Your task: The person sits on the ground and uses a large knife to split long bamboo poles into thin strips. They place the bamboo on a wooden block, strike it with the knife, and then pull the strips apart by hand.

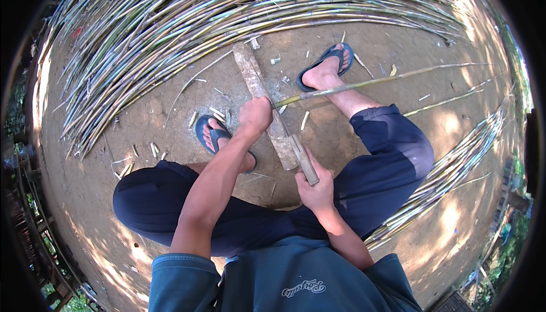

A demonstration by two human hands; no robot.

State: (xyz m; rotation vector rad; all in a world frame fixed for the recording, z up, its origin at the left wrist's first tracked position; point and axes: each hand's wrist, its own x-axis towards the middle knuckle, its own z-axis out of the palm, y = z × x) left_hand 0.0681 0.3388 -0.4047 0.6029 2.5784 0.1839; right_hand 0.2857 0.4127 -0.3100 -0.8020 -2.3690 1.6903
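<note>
My left hand (255, 116) is closed round the near end of a long, thin bamboo pole (364, 84), pressing it onto a weathered wooden plank (248, 68) on the ground. From there the pole runs off to the far right, across my right shin. My right hand (316, 186) grips the light wooden handle of a saw (307, 161). Its narrow dark blade slants forward over the plank, past the pole just right of my left hand. The blade's teeth are too small to make out, and my left fingers hide the pole's end.
A broad heap of bamboo poles (227, 19) spans the far side and left. Another bundle of thin poles (443, 184) lies to the right. Short cut pieces (216, 112) and pale dust are scattered round the plank. My sandalled feet (327, 68) stand either side of it.
</note>
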